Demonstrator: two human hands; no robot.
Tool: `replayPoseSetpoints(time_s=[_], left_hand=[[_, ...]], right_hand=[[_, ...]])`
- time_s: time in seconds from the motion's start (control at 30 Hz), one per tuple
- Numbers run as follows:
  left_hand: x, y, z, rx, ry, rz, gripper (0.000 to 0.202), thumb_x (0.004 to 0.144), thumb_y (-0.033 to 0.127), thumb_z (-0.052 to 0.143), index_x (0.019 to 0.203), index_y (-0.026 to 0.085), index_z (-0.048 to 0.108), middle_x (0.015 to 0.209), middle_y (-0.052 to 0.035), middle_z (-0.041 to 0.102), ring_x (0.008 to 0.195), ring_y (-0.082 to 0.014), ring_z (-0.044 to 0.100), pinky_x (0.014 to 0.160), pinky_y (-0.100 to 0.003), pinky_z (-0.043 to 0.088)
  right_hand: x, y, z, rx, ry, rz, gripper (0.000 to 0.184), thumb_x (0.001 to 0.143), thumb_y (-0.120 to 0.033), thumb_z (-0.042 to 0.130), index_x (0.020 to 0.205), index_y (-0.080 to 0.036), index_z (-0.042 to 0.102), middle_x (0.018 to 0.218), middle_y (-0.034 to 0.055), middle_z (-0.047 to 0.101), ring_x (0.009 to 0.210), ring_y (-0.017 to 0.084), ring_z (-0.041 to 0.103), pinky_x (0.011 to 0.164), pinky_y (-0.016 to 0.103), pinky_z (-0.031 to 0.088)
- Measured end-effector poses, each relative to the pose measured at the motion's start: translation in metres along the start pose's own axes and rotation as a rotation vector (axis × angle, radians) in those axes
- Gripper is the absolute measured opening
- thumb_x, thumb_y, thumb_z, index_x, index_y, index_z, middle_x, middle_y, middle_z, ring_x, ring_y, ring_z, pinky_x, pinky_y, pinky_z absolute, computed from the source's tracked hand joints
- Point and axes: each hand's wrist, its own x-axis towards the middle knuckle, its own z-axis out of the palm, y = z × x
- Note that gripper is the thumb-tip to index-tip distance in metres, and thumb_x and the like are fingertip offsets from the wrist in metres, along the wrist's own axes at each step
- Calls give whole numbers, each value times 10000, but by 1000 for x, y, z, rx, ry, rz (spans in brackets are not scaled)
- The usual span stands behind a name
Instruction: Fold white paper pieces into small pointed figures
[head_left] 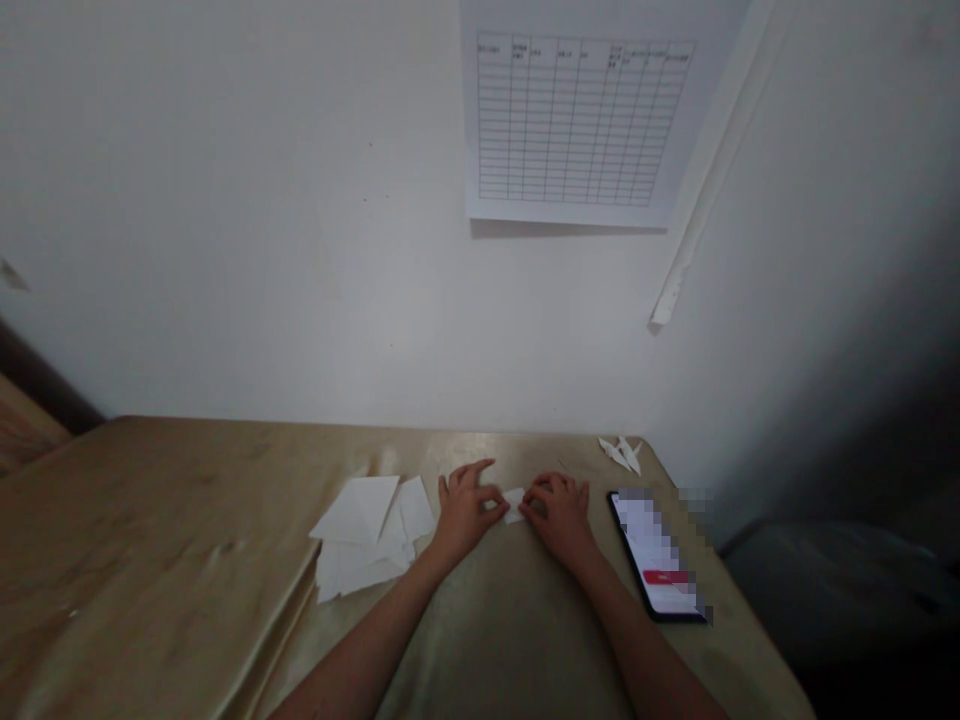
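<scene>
Faces a wall (300, 250) across a table (165, 560), with open room well beyond the left hand (466, 508) and a slanting edge out past the right hand (561, 514). Likely calls for arms clear of loose white sheets (364, 545) just left of the left hand and a phone (654, 560) right of the right. Holds a small white paper (514, 507) between the hands, pinched at either side; seems best gripped lightly, pressed evenly, with true corners.
</scene>
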Motion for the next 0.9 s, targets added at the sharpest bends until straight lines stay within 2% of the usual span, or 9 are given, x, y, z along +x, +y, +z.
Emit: replayPoseSetpoints(time_s=[0.17, 0.33, 0.53, 0.9], left_hand=[[-1, 1, 0, -14, 16, -20, 29, 809, 327, 749, 821, 302, 759, 1508, 18, 493, 1380, -322, 371, 1164, -673, 149], [0, 4, -2, 13, -19, -56, 250, 806, 333, 751, 1048, 398, 753, 1523, 8, 468, 1405, -318, 362, 1179, -642, 148], [1, 4, -3, 42, -48, -69, 227, 813, 355, 745, 1027, 427, 771, 1538, 20, 449, 1417, -322, 345, 1192, -614, 132], [0, 7, -2, 56, -29, -83, 221, 808, 365, 747, 1020, 421, 773, 1531, 17, 462, 1407, -315, 359, 1200, -600, 133]], right_hand=[[2, 3, 5, 22, -3, 30, 126, 899, -405, 653, 943, -320, 736, 1258, 31, 595, 1247, 276, 451, 1142, 611, 128], [4, 0, 5, 10, -13, 82, 148, 896, -418, 652, 924, -305, 743, 1269, 40, 590, 1258, 283, 444, 1148, 617, 101], [5, -3, 3, 13, -27, 104, 159, 892, -421, 652, 890, -299, 754, 1274, 44, 596, 1271, 291, 444, 1154, 612, 92], [8, -4, 8, 42, 7, 148, 123, 851, -384, 695, 835, -290, 774, 1250, 51, 617, 1247, 288, 460, 1151, 596, 117]])
